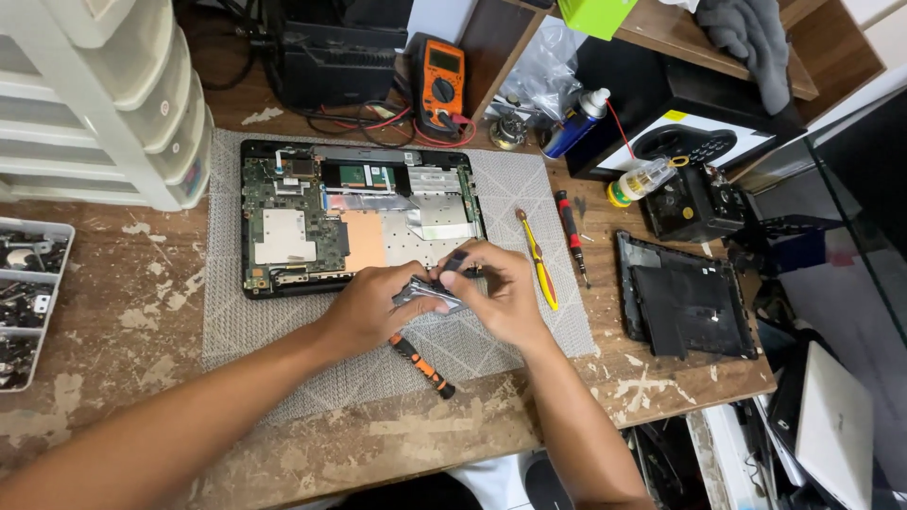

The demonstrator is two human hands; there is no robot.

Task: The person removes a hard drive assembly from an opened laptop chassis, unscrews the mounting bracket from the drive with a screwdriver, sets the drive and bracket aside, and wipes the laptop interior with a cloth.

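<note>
While both your hands meet at near edge of opened laptop (pixel 359 217), small metal part (pixel 427 293) lies between them, long axis left-right; left hand (pixel 373 307) and right hand (pixel 501 293) fingers clamped on it.

orange multimeter (pixel 441 80) – yellow pry tool (pixel 537 258) – spray can (pixel 576 123)

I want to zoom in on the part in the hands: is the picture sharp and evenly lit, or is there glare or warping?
Head view: lighting even, shadows soft; the silver part between left hand and right hand is slightly blurred; mild glare on the glass panel at right; wide-lens bending shows on the drawer unit.
</note>
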